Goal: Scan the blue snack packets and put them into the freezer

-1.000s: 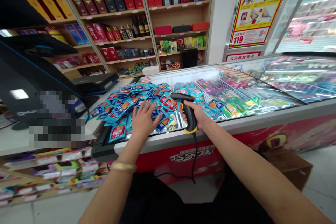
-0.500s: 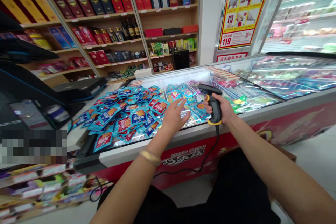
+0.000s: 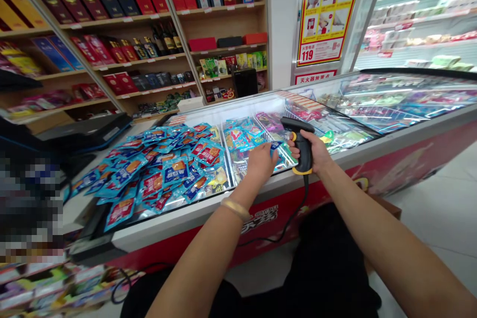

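My right hand is wrapped around the handle of a black and yellow barcode scanner, whose head points left over the freezer glass. A cable runs down from its base. My left hand, with a gold bangle at the wrist, is closed just left of the scanner. Past its fingertips shows a small blue part of a snack packet; the rest is hidden by the hand. To the left, a large heap of blue and red snack packets lies on the glass lid.
The chest freezer stretches across in front of me, with frozen goods in wire baskets under its glass. Dark counter equipment stands at the left. Shelves of boxes and bottles line the back, beside a red poster.
My left hand has gone from spread fingers to closed, onto a packet near the scanner. The view has turned slightly right. The scanner stays in my right hand.
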A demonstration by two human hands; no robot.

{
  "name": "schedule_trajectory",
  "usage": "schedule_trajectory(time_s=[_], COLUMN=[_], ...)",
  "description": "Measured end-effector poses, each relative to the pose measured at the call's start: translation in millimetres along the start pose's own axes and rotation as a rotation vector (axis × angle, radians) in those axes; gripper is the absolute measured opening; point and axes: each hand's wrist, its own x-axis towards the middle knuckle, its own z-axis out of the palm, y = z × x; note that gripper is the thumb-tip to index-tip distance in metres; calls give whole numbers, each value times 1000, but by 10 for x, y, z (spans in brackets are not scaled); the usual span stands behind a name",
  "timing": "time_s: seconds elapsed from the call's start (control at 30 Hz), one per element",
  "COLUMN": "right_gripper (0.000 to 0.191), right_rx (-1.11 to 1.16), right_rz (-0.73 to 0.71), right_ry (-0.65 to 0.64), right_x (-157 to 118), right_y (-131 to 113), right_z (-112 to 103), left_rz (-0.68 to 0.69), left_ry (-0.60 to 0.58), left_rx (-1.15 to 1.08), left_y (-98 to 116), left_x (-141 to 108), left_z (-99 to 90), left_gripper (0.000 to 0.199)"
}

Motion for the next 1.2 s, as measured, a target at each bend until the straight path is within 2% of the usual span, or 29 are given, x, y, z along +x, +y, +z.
schedule_trajectory(time_s=[0.07, 0.13, 0.2, 0.27, 0.37, 0.6, 0.9, 1.2], right_gripper=[22, 23, 25, 27, 28, 27, 29, 33], right_rx=[-17, -32, -51, -76, -95, -117, -360, -374], right_rz=[-9, -9, 11, 41, 70, 107, 185, 172], right_ry=[-2, -2, -15, -37, -68, -92, -82, -109], right_x=[-3, -10, -18, -23, -24, -13, 3, 16], right_y=[5, 12, 22, 35, 59, 130, 144, 140], right_z=[-10, -14, -10, 7, 51, 139, 157, 161], left_rz=[-104, -219, -320, -414, -515, -547, -529, -531], left_ry=[159, 332, 449, 488, 463, 477, 538, 544], left_rx=[-268, -494, -683, -862, -1041, -1113, -1109, -1104], left_y=[-43, -84, -122, -153, -177, -177, -174, -135], left_x=[28, 64, 101, 129, 142, 108, 119, 124], left_z=[-20, -51, -85, -110, -122, -125, -135, -145], left_gripper=[7, 14, 22, 26, 28, 29, 31, 30])
